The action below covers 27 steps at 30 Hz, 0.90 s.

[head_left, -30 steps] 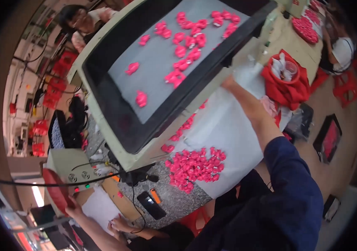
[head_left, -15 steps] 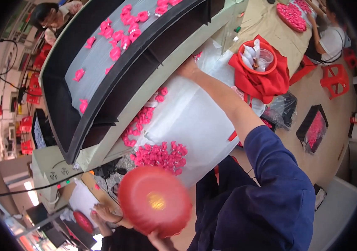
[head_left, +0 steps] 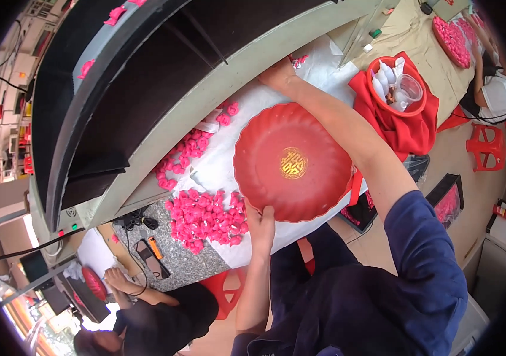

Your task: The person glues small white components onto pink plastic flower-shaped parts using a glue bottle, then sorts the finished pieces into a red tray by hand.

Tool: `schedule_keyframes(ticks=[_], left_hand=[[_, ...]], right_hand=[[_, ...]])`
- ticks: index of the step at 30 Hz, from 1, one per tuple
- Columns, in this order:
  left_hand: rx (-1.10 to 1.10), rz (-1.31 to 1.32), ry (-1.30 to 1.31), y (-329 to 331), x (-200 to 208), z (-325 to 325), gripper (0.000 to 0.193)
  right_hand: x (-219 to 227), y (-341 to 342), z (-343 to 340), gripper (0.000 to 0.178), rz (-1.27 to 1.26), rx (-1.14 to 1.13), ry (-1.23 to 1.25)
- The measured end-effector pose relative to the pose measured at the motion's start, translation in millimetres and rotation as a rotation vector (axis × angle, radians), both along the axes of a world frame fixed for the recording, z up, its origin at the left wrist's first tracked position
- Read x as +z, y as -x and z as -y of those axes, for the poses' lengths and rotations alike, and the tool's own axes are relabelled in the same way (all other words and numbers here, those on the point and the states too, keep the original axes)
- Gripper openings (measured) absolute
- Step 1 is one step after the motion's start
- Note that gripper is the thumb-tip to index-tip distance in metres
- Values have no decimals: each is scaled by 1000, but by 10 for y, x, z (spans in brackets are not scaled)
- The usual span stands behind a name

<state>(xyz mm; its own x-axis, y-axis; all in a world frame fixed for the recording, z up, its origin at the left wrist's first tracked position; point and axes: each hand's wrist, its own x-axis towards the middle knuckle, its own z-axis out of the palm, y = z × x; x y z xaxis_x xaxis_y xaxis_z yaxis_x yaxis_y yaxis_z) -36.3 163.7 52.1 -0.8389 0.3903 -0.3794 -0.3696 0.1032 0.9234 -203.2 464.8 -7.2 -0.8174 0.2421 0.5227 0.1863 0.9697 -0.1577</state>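
My left hand [head_left: 260, 228] grips the near-left rim of a round red plate [head_left: 265, 133] with a scalloped edge and a gold emblem in its middle. The plate is tilted over the white sheet [head_left: 220, 252], its inner face showing, and it looks empty. Reaching far forward, my right hand [head_left: 278, 75] is at the lower edge of the grey machine frame [head_left: 164, 133]; its fingers are hidden there. Beside the plate lies a heap of small pink moulded pieces [head_left: 202, 219], with more pink pieces [head_left: 185, 151] along the frame.
Above the sheet stands a black curved trough [head_left: 57, 160] with a few pink pieces. At right, a red tub [head_left: 422, 107] on red cloth holds white bottles and a clear cup. A co-worker [head_left: 170, 308] sits at lower left by a phone [head_left: 152, 259]; another person [head_left: 496, 89] works at far right.
My left hand has brought the plate rightward and up, from beyond the pink heap to over the white sheet. My right hand stays by the machine frame. The view has shifted.
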Motion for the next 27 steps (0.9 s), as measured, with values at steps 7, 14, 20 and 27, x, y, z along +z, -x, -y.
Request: schedule_keyframes(ticks=[7, 14, 20, 27], left_hand=[[-139, -269, 602, 121, 396, 52, 50], [-242, -759, 629, 926, 576, -202, 24], [-232, -696, 337, 1882, 299, -936, 28], [-168, -525, 55, 2001, -212, -1919, 42]], right_hand=[[-39, 195, -240, 30, 70, -56, 62], [676, -186, -245, 24, 128, 20, 558], [726, -1095, 541, 10, 145, 288, 681], [323, -1437, 901, 27, 92, 205, 216]])
